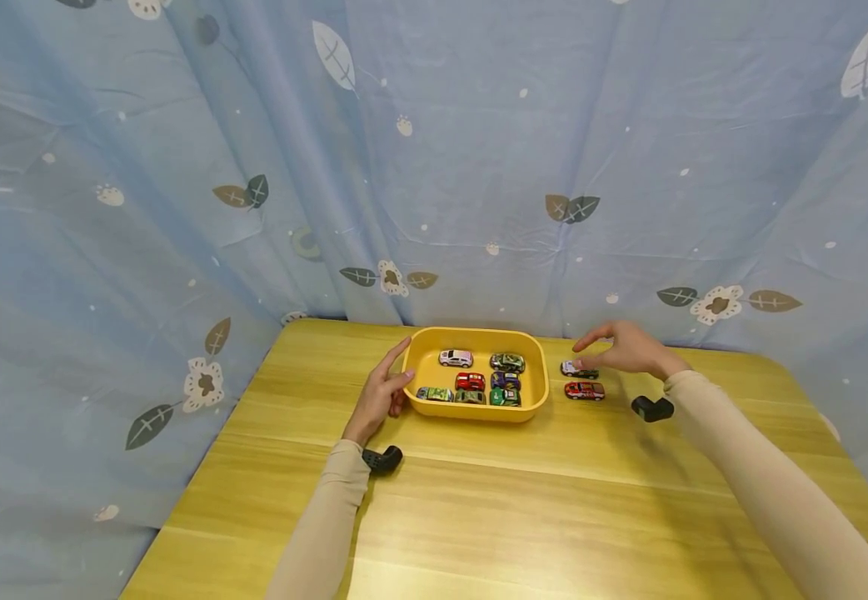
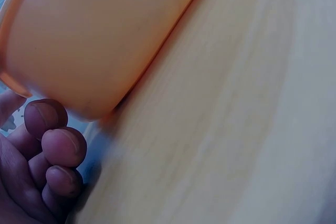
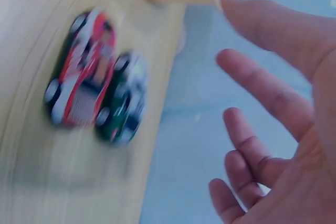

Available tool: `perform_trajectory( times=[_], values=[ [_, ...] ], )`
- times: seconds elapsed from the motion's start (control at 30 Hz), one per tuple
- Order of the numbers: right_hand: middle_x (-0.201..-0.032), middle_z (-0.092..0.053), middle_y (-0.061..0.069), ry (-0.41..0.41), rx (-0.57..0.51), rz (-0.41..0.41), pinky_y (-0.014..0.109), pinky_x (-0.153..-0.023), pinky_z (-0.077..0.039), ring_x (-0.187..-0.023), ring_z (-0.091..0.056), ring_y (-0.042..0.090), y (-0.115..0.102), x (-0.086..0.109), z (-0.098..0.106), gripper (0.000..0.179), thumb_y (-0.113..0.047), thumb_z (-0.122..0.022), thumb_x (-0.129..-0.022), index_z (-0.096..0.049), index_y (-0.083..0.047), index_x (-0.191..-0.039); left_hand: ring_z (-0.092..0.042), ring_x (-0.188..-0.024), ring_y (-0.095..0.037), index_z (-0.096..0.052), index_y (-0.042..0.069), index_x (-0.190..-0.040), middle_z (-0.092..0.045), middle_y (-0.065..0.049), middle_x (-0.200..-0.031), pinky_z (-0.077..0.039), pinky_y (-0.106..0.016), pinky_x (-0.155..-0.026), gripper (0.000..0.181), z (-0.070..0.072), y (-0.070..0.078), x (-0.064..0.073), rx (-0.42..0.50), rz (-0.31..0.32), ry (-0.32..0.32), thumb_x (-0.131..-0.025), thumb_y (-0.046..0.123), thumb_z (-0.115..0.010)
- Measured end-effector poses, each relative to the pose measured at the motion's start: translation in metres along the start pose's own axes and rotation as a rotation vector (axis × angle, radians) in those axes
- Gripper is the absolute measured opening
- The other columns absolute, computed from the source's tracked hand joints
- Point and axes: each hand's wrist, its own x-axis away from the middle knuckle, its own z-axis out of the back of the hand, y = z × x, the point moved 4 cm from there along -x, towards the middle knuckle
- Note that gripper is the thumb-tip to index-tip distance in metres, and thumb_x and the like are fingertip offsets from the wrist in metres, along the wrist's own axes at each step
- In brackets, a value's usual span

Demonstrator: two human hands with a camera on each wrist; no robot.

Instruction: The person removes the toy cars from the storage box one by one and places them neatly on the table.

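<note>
At the left end of a yellow plastic tray [image 1: 479, 414], my left hand [image 1: 381, 393] holds the rim, thumb over the edge and index finger stretched along the end wall. The left wrist view shows the other fingers [image 2: 64, 147] curled beside the tray wall [image 2: 100, 45]. Fingers spread, my right hand [image 1: 627, 348] hovers over a white and dark green toy car [image 1: 580, 374], holding nothing. Just in front of that car stands a red toy car [image 1: 584, 391]. The right wrist view has the red car [image 3: 84, 72] and the green-and-white car [image 3: 125, 100] side by side, apart from the fingers.
Several toy cars stand inside the tray, among them a white one [image 1: 456, 358], a red one [image 1: 470, 382] and a camouflage one [image 1: 507, 362]. The wooden table [image 1: 524, 508] ends against a blue patterned curtain [image 1: 479, 167] behind the tray.
</note>
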Motion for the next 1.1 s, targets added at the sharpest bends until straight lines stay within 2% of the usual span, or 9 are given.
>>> perform_trajectory(
  times=[0.13, 0.27, 0.43, 0.63, 0.77, 0.93, 1.1],
  values=[
    [-0.153, -0.057, 0.02, 0.052, -0.003, 0.034, 0.07, -0.114, -0.041, -0.143, -0.049, 0.044, -0.02, -0.01, -0.003, 0.047, -0.05, -0.082, -0.091, -0.08, -0.017, -0.123, -0.042, -0.046, -0.018, -0.041, 0.031, -0.165, -0.046, -0.006, -0.059, -0.04, -0.028, -0.044, 0.061, 0.001, 0.0, 0.0, 0.002, 0.005, -0.006, -0.108, 0.021, -0.059],
    [-0.16, -0.048, 0.019, 0.058, -0.002, 0.09, 0.072, -0.114, -0.039, -0.15, -0.039, 0.046, -0.045, -0.024, -0.014, 0.047, -0.051, -0.081, -0.091, -0.08, -0.017, -0.124, -0.041, -0.046, -0.018, -0.041, 0.03, -0.165, -0.046, -0.005, -0.058, -0.039, -0.028, -0.044, 0.061, 0.003, 0.0, 0.0, 0.005, 0.002, 0.004, -0.108, 0.021, -0.059],
    [-0.17, -0.036, 0.015, -0.003, -0.006, 0.154, 0.078, -0.117, -0.026, -0.158, -0.019, 0.05, -0.075, -0.038, -0.033, 0.039, -0.046, -0.081, -0.092, -0.082, -0.019, -0.12, -0.041, -0.045, -0.018, -0.042, 0.031, -0.164, -0.047, -0.004, -0.057, -0.039, -0.028, -0.044, 0.061, 0.002, -0.001, 0.0, 0.013, 0.002, 0.001, -0.107, 0.021, -0.06],
    [-0.173, -0.029, 0.016, -0.075, 0.028, 0.234, 0.08, -0.119, -0.021, -0.158, -0.014, 0.052, -0.108, -0.05, -0.051, 0.029, -0.042, -0.085, -0.089, -0.084, -0.025, -0.112, -0.041, -0.046, -0.018, -0.043, 0.033, -0.163, -0.046, -0.005, -0.058, -0.039, -0.027, -0.043, 0.059, 0.0, 0.0, 0.0, 0.015, -0.001, 0.012, -0.108, 0.022, -0.06],
    [-0.174, -0.026, 0.018, -0.107, 0.044, 0.278, 0.081, -0.119, -0.018, -0.159, -0.01, 0.052, -0.12, -0.056, -0.063, 0.024, -0.04, -0.085, -0.089, -0.084, -0.028, -0.11, -0.041, -0.047, -0.018, -0.043, 0.031, -0.164, -0.046, -0.004, -0.059, -0.039, -0.027, -0.044, 0.06, -0.001, 0.0, 0.0, 0.006, 0.0, 0.021, -0.107, 0.022, -0.061],
    [-0.175, -0.022, 0.022, -0.133, 0.067, 0.306, 0.082, -0.119, -0.015, -0.159, -0.007, 0.055, -0.128, -0.064, -0.077, 0.025, -0.038, -0.084, -0.09, -0.085, -0.025, -0.11, -0.042, -0.046, -0.018, -0.042, 0.031, -0.164, -0.047, -0.003, -0.058, -0.041, -0.028, -0.044, 0.06, -0.001, -0.001, 0.002, 0.004, 0.004, 0.01, -0.107, 0.022, -0.061],
    [-0.173, -0.024, 0.024, -0.098, 0.133, 0.345, 0.08, -0.121, -0.015, -0.158, -0.012, 0.056, -0.136, -0.073, -0.084, 0.018, -0.035, -0.086, -0.088, -0.086, -0.023, -0.102, -0.041, -0.047, -0.018, -0.042, 0.031, -0.164, -0.047, -0.002, -0.059, -0.04, -0.029, -0.044, 0.06, -0.001, 0.001, 0.001, 0.006, -0.011, 0.004, -0.107, 0.023, -0.061]
  ],
)
